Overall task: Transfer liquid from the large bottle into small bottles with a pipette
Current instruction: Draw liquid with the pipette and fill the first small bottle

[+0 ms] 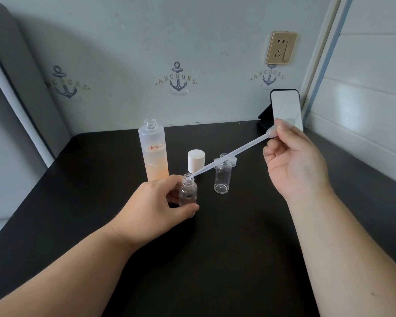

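A tall frosted large bottle (pixel 154 152) with peach liquid stands uncapped at the back of the dark table (pixel 238 248). My left hand (pixel 156 207) grips a small clear bottle (pixel 188 193) standing upright in front of it. My right hand (pixel 293 161) pinches the bulb of a clear plastic pipette (pixel 231 154), which slants down to the left with its tip in the mouth of the held bottle. A second small clear bottle (pixel 222 175) stands open just to the right, partly behind the pipette's stem.
A white cap (pixel 196 160) stands behind the small bottles, and small clear caps (pixel 232 160) lie by the second bottle. A phone (pixel 286 108) leans on a stand at the back right corner. Walls close the back and right; a grey cushion rises at the left.
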`<state>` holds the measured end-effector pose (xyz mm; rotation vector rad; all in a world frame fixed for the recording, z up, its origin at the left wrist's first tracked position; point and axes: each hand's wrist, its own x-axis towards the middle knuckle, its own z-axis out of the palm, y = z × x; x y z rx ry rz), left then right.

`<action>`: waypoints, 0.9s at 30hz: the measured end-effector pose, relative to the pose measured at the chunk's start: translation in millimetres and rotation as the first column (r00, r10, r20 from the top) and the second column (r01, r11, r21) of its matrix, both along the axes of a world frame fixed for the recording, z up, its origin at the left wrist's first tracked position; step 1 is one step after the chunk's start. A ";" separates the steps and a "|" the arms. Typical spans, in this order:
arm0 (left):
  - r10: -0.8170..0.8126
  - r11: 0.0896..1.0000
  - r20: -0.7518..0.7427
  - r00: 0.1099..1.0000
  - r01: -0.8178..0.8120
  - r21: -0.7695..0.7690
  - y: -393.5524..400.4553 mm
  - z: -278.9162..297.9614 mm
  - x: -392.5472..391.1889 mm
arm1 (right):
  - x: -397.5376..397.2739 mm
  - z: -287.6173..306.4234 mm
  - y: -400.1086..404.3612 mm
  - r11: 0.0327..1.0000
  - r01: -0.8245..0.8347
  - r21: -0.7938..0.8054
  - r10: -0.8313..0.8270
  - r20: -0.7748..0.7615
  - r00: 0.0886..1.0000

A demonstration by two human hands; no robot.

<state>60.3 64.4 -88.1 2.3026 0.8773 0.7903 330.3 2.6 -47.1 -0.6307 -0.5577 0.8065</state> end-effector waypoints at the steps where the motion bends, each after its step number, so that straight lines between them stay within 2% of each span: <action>1: 0.001 1.000 -0.002 1.000 -0.001 -0.005 0.5 0.0 -0.4 | -0.2 -0.1 -0.2 1.000 -0.012 -0.003 0.012 -0.002 1.000; 7: -0.031 1.000 0.018 0.999 0.031 -0.001 1.5 1.3 -2.2 | 0.2 -1.1 -0.8 0.999 -0.035 -0.005 0.034 -0.086 0.996; 10: -0.020 0.999 0.169 0.985 0.015 0.029 0.8 1.6 -5.2 | 1.4 -1.7 0.2 1.000 -0.018 -0.015 0.015 -0.159 0.987; 14: 0.135 0.974 0.499 0.856 -0.207 0.091 1.3 0.8 -10.3 | 2.9 -2.0 0.4 1.000 -0.011 -0.022 0.007 -0.180 0.984; 17: 0.328 0.917 0.579 0.746 -0.399 -0.004 9.2 2.5 -10.7 | 3.1 -2.0 0.4 1.000 -0.019 -0.018 0.015 -0.177 0.984; 19: 0.384 0.912 0.546 0.745 -0.398 -0.097 18.0 0.1 -10.7 | 1.9 -2.6 0.7 1.000 -0.026 -0.014 0.023 -0.173 0.985; 22: 0.366 0.928 0.410 0.836 -0.292 -0.232 27.3 -4.4 -7.1 | -0.1 -2.8 1.2 1.000 -0.030 -0.007 0.028 -0.172 0.985; 24: 0.349 0.929 0.327 0.878 -0.279 -0.244 30.1 -7.3 -3.0 | -0.9 -2.3 1.4 1.000 -0.029 0.000 0.029 -0.171 0.985; 27: 0.388 0.918 0.236 0.891 -0.350 -0.188 33.2 -8.6 -0.4 | -1.9 -2.1 2.4 0.999 -0.037 0.004 0.038 -0.160 0.986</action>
